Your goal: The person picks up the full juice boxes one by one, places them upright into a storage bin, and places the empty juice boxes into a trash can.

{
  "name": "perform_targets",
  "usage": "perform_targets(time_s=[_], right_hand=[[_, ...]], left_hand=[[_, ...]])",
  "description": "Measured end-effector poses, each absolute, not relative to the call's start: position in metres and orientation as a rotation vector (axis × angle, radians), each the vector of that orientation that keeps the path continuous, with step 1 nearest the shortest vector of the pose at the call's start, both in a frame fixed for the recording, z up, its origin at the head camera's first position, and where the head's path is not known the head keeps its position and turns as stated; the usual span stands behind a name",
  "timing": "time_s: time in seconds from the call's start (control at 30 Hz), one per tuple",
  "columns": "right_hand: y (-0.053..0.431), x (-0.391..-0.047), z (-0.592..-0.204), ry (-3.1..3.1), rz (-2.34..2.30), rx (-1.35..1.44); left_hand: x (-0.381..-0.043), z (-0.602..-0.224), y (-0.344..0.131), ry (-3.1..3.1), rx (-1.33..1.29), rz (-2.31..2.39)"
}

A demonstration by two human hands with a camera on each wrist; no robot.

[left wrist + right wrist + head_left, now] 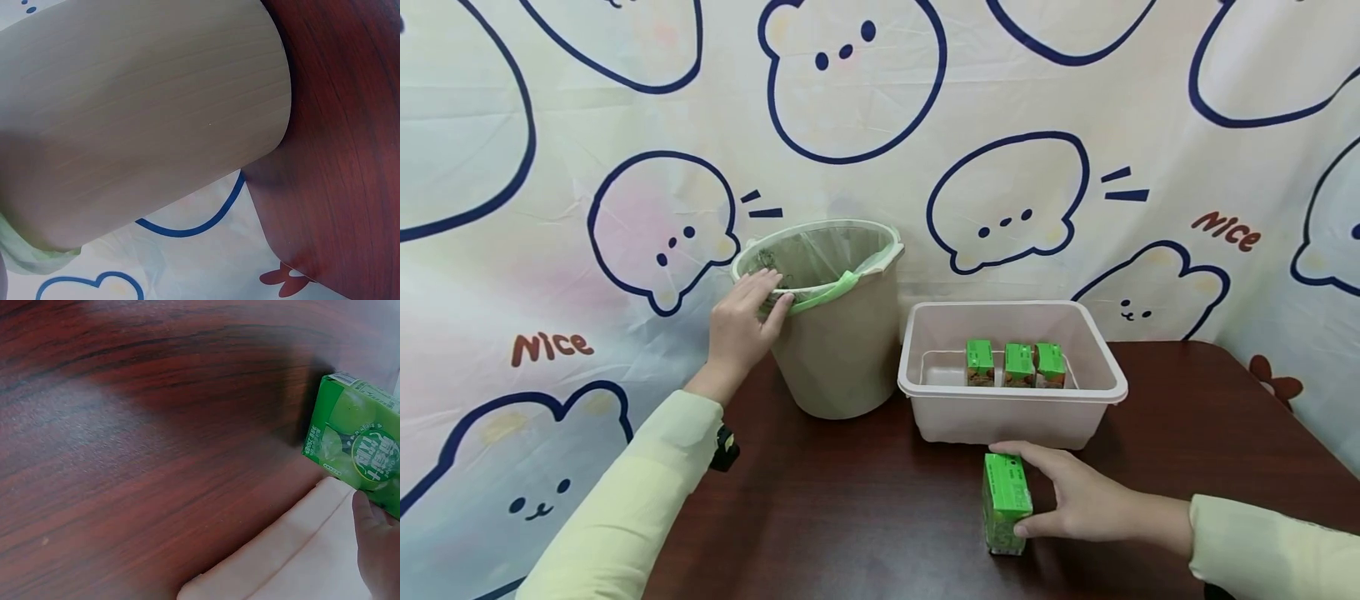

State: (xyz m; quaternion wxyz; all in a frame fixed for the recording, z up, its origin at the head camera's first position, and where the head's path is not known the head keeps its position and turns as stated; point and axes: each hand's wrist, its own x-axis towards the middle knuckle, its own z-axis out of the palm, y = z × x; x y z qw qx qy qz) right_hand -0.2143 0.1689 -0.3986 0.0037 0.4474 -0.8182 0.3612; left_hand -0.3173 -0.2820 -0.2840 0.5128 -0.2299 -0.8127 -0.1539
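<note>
A green juice box stands upright at the front of the table, and my right hand grips it with the thumb on its near side and a finger at its far top edge. Its printed green front and my right thumb appear in the right wrist view. My left hand rests on the rim of a tall beige bin, fingers extended over the edge. A translucent green-edged bag lines the bin. In the left wrist view, the bin's wall fills much of the frame.
Right of the bin stands a pale pink plastic tub with three small green-topped boxes inside. Both containers stand on a dark reddish-brown table. Behind hangs a cloth backdrop with cartoon outlines.
</note>
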Motion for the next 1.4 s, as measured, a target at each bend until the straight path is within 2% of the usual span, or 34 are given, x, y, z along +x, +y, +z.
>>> perform_targets(time_s=[0.37, 0.73, 1.17, 1.4], right_hand=[[0.154, -0.215, -0.368, -2.468, 1.196, 1.52], [0.129, -0.218, -0.312, -2.359, 1.198, 1.572], [0.086, -0.256, -0.247, -2.074, 1.246, 1.628], [0.056, -0.278, -0.217, -1.968, 1.259, 1.533]], left_hand=[[-0.316, -0.283, -0.282, -1.984, -0.543, -0.373], [-0.317, -0.283, -0.282, -1.989, -0.552, -0.38], [-0.317, -0.283, -0.282, -1.985, -0.558, -0.356], [-0.317, -0.284, -0.284, -1.978, -0.558, -0.361]])
